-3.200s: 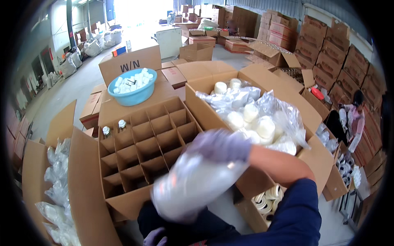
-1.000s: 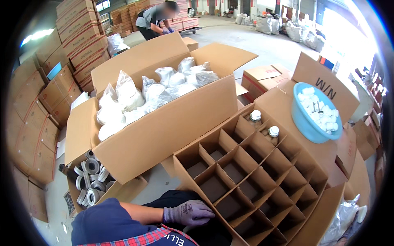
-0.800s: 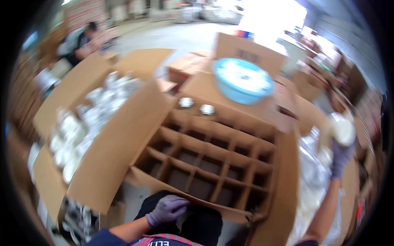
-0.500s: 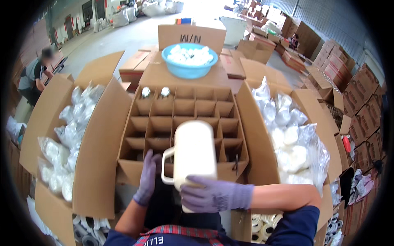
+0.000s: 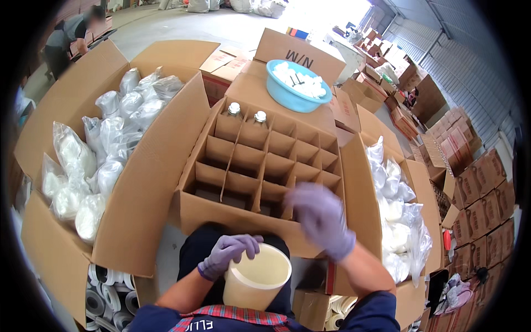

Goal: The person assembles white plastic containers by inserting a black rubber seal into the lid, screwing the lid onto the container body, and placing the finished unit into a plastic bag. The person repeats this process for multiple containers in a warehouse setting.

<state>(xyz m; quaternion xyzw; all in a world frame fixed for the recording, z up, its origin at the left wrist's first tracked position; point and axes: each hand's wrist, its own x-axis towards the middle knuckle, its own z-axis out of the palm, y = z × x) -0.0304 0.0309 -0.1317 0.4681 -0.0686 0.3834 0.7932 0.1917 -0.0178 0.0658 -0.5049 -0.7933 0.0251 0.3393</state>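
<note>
My left hand (image 5: pixel 229 255), in a purple glove, is closed over the rim of a cream-coloured plastic jug (image 5: pixel 256 282). The jug stands mouth up at my lap and looks hollow inside; its handle is out of sight. My right hand (image 5: pixel 321 218), gloved alike, is raised over the near right part of a divided cardboard box (image 5: pixel 243 217). Motion blurs its fingers, and nothing plainly shows in them. Two glass-looking bottles with white tops, a left bottle (image 5: pixel 234 109) and a right bottle (image 5: pixel 260 118), stand in the box's far left compartments.
Behind the divided box sits a blue basin (image 5: pixel 287 99) of small white pieces. Open cartons of plastic-bagged white items flank me, a left carton (image 5: pixel 149 182) and a right carton (image 5: pixel 354 166). Grey-white rings (image 5: pixel 110 299) lie low left. A person (image 5: pixel 69 41) bends at the far left.
The jug has come down to my lap and now shows its open mouth. My left hand has moved onto its rim; my right hand has let go and moved up and right. The view has tilted.
</note>
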